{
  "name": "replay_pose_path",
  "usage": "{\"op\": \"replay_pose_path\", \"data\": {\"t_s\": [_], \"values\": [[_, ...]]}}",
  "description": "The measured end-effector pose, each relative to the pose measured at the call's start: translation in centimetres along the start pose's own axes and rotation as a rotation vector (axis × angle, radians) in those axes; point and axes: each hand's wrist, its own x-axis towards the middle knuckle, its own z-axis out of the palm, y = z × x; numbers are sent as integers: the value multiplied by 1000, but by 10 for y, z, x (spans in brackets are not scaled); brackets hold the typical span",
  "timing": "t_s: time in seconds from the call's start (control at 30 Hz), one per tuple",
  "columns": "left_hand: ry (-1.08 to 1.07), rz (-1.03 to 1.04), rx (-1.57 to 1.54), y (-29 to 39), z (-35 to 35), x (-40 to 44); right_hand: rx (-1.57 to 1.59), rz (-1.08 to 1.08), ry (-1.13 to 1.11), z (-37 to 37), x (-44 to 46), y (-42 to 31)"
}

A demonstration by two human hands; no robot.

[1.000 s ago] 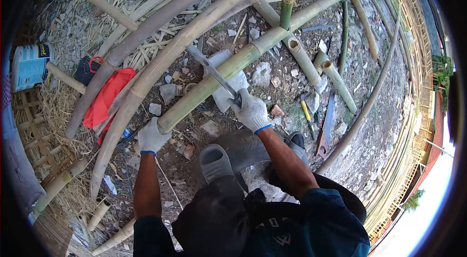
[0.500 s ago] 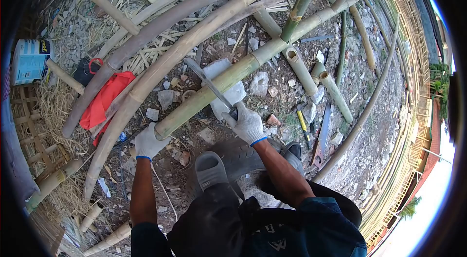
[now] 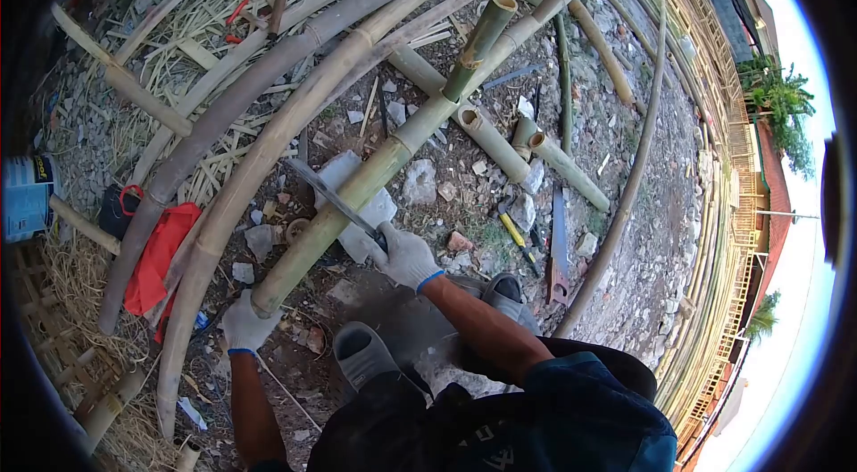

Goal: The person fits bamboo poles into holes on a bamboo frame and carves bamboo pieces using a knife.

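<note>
Gripped a blade (image 3: pixel 332 195) by its mostly hidden handle (image 3: pixel 381 240) in the right hand (image 3: pixel 410 258); held a bamboo pole (image 3: pixel 299 259) near its end with the partly concealed left hand (image 3: pixel 247 325).

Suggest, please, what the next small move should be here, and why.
Perhaps press the left hand firmly against the near end of the bamboo pole to steady it: the right hand holds the long blade by its handle, the blade lies across the pole, and the left hand is right at that end.
</note>
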Motion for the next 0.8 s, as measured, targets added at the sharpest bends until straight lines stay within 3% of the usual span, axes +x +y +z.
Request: {"op": "replay_pose_path", "data": {"t_s": [0.3,0.7,0.8], "values": [[36,-7,-17,-1,5,2,-2,-65,21,-2,1,5],[19,13,-100,-6,4,5,-21,23,-103,-6,9,-8],[10,15,-88,-5,2,5,-13,-31,-7,2,9,-3]]}}
